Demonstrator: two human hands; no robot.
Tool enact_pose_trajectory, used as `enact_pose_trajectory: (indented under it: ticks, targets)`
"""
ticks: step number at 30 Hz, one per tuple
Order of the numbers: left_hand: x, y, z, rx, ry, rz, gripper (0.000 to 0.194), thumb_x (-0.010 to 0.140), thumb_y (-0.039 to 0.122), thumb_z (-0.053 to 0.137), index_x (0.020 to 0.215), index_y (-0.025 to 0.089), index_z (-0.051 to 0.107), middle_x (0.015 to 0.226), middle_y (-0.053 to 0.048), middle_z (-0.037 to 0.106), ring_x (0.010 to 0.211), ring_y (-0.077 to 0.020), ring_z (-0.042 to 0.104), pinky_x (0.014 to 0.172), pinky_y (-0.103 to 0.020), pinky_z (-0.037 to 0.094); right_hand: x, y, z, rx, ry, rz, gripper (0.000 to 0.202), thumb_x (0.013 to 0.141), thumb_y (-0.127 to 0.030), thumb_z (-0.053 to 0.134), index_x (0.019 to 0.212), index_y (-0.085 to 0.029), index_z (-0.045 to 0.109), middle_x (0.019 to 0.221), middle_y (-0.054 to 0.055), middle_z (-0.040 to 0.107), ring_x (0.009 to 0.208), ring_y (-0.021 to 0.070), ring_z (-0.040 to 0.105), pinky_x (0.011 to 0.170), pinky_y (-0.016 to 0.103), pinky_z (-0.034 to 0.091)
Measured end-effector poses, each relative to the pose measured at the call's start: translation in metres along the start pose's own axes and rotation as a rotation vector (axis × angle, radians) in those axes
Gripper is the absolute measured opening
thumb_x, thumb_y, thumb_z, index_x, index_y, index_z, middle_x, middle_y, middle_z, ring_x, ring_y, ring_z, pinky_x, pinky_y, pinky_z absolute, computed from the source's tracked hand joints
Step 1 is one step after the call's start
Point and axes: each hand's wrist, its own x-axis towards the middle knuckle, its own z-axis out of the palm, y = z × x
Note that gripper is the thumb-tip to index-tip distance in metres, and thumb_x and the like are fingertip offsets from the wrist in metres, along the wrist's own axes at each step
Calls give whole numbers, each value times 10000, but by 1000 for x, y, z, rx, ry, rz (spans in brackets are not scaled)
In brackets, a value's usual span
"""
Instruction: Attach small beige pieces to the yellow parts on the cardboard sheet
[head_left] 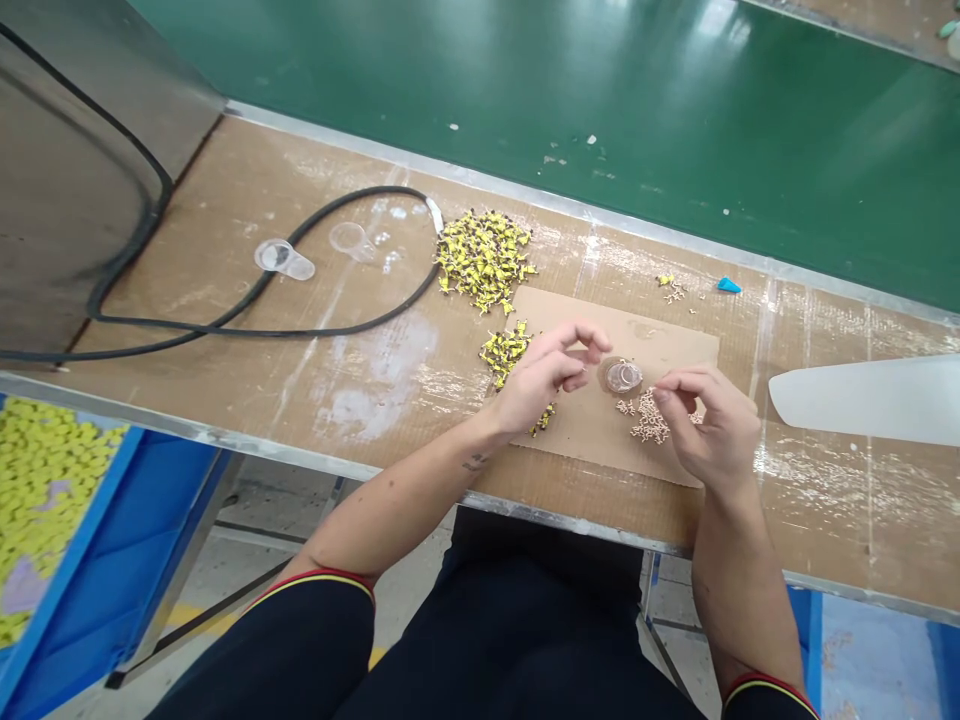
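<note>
My left hand [551, 375] hovers above the left part of a flat cardboard sheet [600, 445]. Its fingers are bent, the tips stand apart, and nothing shows between them. On the right, my right hand [709, 415] has thumb and index finger pinched together; whatever is in the pinch is too small to make out. Between the hands lies a small round clear plastic piece [623, 376]. A pile of tiny pinkish branched pieces [651, 418] sits beside and partly under my right hand. Small yellow and black pieces [504, 350] lie by my left hand, which partly covers them.
A bigger heap of yellow and black pieces [484, 260] lies farther back. Black cable [322, 330] loops at left around clear plastic scoops [285, 259]. A blue piece [728, 285] and a white curved object [862, 400] lie right. A blue bin [161, 520] stands below left.
</note>
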Motion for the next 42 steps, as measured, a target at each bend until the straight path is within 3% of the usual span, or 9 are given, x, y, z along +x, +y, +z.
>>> enact_pose_trajectory:
  ticks: [4,13,20,27,31,36,42]
  targets:
    - [3,7,-6,-30,101,65,233,635,150,543,861,196,510,818,20,451,546,-52,341,483,-227,268,4,4,-1,-23,22,150,119,876,-170,690,775,-230,707,683,-16,678,555,120,528,534,271,450]
    - [5,5,-7,127,107,185,125,816,170,636,908,194,557,861,5,528,771,-99,552,709,-231,510,1,13,12,118,-54,412,87,853,-237,730,785,-206,774,677,-11,657,537,103,476,509,261,391]
    - [6,5,-10,211,179,289,150,846,240,734,834,190,593,857,-5,587,824,-118,565,766,-246,504,3,13,14,95,-18,400,63,824,-226,755,783,-219,802,622,-23,594,545,112,471,511,266,400]
    - [3,3,-9,216,202,285,255,841,330,820,927,185,629,931,-15,645,892,-123,648,840,-257,566,2,12,13,109,17,391,37,823,-229,778,796,-231,802,619,-26,555,564,119,458,509,279,381]
    - [1,2,-5,183,144,241,281,834,304,841,1026,163,693,918,-18,682,877,-115,680,841,-245,588,2,5,10,194,93,335,44,844,-215,768,812,-241,785,645,-19,559,609,135,493,524,288,383]
    - [-3,-2,6,119,42,168,221,846,307,839,930,137,727,910,-48,743,851,-132,723,811,-258,623,1,-3,10,296,160,242,49,867,-240,758,820,-253,759,637,-19,550,621,147,517,531,299,411]
    - [-10,-6,13,72,-29,97,191,852,285,840,950,150,747,926,-52,757,851,-131,735,814,-255,635,-1,-5,10,318,170,205,70,884,-293,760,825,-261,740,648,-14,557,631,155,536,538,312,432]
